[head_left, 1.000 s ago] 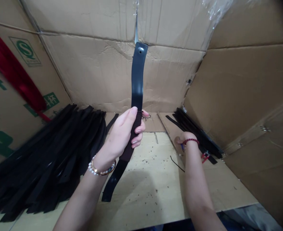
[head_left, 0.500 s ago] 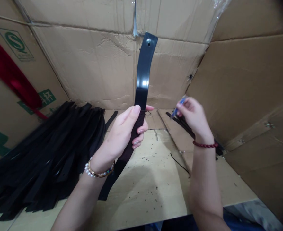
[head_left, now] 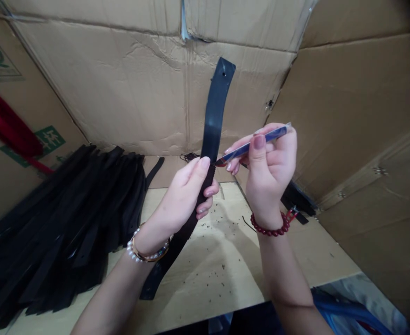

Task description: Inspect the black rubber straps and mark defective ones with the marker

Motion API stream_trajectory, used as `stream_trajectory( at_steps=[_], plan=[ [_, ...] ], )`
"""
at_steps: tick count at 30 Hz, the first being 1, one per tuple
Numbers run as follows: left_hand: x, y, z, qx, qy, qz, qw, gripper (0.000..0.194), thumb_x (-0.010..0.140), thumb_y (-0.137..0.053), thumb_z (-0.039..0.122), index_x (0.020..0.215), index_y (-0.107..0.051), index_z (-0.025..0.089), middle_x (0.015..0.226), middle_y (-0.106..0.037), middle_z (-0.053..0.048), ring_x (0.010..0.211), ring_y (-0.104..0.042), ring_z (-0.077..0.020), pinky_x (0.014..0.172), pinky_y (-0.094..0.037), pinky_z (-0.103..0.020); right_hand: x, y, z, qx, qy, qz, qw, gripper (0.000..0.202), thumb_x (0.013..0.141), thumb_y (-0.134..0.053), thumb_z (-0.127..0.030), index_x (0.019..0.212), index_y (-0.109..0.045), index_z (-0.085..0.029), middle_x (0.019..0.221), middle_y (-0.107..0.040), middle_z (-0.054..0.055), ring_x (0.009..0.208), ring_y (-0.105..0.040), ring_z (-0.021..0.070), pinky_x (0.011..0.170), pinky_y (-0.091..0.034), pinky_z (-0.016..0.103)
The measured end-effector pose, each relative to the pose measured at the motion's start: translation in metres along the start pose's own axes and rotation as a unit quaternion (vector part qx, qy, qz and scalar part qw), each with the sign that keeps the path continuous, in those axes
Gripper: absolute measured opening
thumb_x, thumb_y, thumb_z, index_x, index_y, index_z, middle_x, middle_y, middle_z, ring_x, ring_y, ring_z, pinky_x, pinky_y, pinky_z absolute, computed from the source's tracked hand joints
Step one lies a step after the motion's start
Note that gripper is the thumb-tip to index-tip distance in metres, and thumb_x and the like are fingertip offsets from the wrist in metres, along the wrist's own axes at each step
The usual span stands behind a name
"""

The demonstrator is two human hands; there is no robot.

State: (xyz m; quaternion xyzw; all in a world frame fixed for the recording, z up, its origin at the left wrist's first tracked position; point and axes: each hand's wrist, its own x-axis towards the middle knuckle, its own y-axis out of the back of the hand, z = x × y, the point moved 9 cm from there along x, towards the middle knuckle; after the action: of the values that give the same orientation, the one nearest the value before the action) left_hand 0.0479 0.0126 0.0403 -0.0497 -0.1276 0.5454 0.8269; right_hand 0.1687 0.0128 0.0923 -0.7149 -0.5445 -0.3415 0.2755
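Note:
My left hand (head_left: 187,195) is wrapped round the middle of a black strap (head_left: 214,111), thumb on top. The strap stands at a slant, its glossy upper end with a small hole pointing up and away, its lower end below my wrist. A darker ribbed sleeve covers the part in my grip. In my right hand (head_left: 269,167) is a slim blue tool (head_left: 252,148), pinched between thumb and fingers. Its dark, narrow tip meets the strap's edge right beside my left thumb; the exact kind of tool cannot be made out.
A large pile of black straps (head_left: 65,223) lies to the left. More dark strips (head_left: 299,200) lie at the right. Small dark bits (head_left: 222,267) are scattered over the pale tabletop (head_left: 191,298). Tangled thread (head_left: 190,157) sits at the back. Cardboard walls (head_left: 121,88) enclose the table.
My right hand has come in leftward, bringing the blue tool's tip to the strap beside my left thumb. The thread loop seen there earlier is no longer visible. My left hand keeps its grip.

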Motion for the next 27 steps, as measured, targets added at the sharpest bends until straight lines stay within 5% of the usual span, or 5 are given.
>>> stream_trajectory(
  at_steps=[12,27],
  plan=[
    [0.001,-0.002,-0.005,-0.006,0.016,0.001,1.000,0.026,0.099,-0.045,0.049,0.094,-0.046,0.024,0.061,-0.040,0.009,0.036,-0.032,-0.0037,0.033,-0.028,-0.015,0.001,-0.011,0.002,-0.083,-0.032,-0.080,0.993,0.055,0.094,-0.016,-0.073,0.127,-0.044,-0.039,0.117,-0.070,0.008,0.089,-0.074,0.0210,0.058,-0.057,0.032],
    [0.008,0.003,-0.013,0.001,0.026,0.010,1.000,0.025,0.099,-0.045,0.048,0.095,-0.047,0.023,0.062,-0.039,0.008,0.037,-0.033,-0.0039,0.034,-0.028,-0.015,0.004,-0.006,0.023,-0.039,-0.085,-0.053,0.994,0.041,0.099,-0.028,-0.065,0.125,-0.043,-0.037,0.106,-0.073,0.006,0.084,-0.075,0.0207,0.060,-0.057,0.032]
  ],
)
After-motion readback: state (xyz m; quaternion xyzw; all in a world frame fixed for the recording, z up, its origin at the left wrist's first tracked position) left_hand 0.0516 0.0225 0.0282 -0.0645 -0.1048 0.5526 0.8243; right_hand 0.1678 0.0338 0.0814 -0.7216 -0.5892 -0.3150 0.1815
